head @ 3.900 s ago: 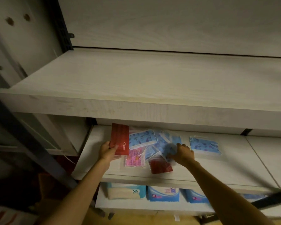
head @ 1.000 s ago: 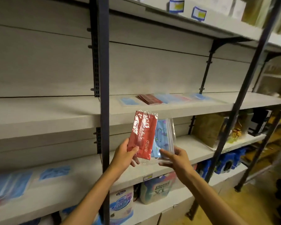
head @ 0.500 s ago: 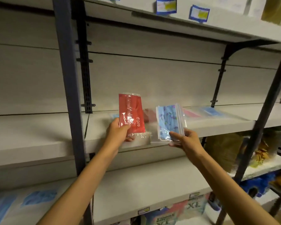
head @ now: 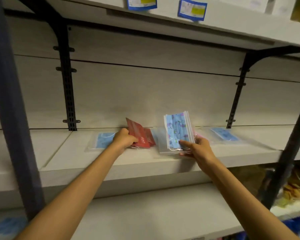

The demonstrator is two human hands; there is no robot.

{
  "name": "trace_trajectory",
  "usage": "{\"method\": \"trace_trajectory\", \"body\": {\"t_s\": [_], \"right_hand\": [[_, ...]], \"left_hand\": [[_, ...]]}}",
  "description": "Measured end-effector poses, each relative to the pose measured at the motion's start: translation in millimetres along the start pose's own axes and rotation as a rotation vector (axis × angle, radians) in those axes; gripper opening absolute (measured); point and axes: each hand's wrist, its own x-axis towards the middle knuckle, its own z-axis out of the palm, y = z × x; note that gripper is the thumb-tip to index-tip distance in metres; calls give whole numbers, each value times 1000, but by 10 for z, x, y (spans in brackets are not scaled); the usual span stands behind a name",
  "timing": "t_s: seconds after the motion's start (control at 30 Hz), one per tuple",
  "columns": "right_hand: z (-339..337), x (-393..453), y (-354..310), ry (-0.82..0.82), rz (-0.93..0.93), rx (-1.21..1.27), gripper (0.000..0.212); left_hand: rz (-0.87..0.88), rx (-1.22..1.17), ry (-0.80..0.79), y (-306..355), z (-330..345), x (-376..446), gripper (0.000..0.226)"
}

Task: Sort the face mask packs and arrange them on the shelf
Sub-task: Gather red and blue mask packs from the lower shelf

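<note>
My left hand (head: 124, 139) grips a red mask pack (head: 137, 134) and holds it low over another red pack (head: 150, 140) lying on the middle shelf (head: 73, 153). My right hand (head: 196, 148) holds a blue patterned mask pack (head: 177, 131) upright above the shelf's front part. A plain blue pack (head: 102, 140) lies flat to the left of my left hand. Another blue pack (head: 223, 134) lies flat at the right. A pink pack (head: 197, 135) peeks out behind my right hand.
A dark upright post (head: 12, 108) stands at the left front, another (head: 287, 153) at the right. Black brackets (head: 68, 94) hold the shelf above, which carries blue-edged labels (head: 191, 9). A lower shelf (head: 145, 213) runs beneath my arms, with a blue pack (head: 5, 226) at its left.
I have stepped closer to the middle shelf. My left hand has brought the red pack down onto the red one lying there. My right hand still holds the blue pack up.
</note>
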Motion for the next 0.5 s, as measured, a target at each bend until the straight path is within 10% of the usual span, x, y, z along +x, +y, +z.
{"method": "trace_trajectory", "body": {"t_s": [0.27, 0.5], "right_hand": [[-356, 384, -44, -20, 28, -51, 31], [-854, 929, -199, -33, 24, -110, 13]], "left_hand": [[9, 723, 185, 150, 267, 38, 71], [426, 790, 211, 587, 672, -72, 37]]}}
